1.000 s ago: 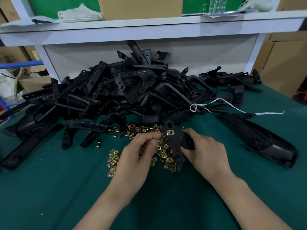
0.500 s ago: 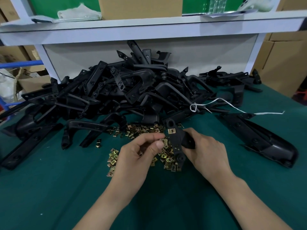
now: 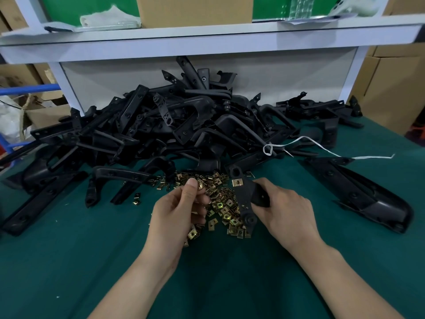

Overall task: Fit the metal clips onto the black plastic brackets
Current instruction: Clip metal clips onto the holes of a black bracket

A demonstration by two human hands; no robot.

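Note:
My right hand (image 3: 282, 210) grips a black plastic bracket (image 3: 245, 199) held upright over the table. One brass-coloured clip (image 3: 237, 182) sits on the bracket near its top end. My left hand (image 3: 181, 208) pinches a single metal clip (image 3: 200, 185) between thumb and fingers, a short way left of the bracket. Under both hands lies a loose heap of metal clips (image 3: 222, 208) on the green table.
A big pile of black brackets (image 3: 174, 125) fills the back of the green table (image 3: 92, 261), against a white shelf unit (image 3: 207, 42). A long black part (image 3: 358, 192) lies at the right. A white string (image 3: 322, 148) trails off the pile. Cardboard boxes stand at both sides.
My left hand has lifted away from the bracket to the left, now pinching a clip above the heap. The right hand and bracket have barely shifted.

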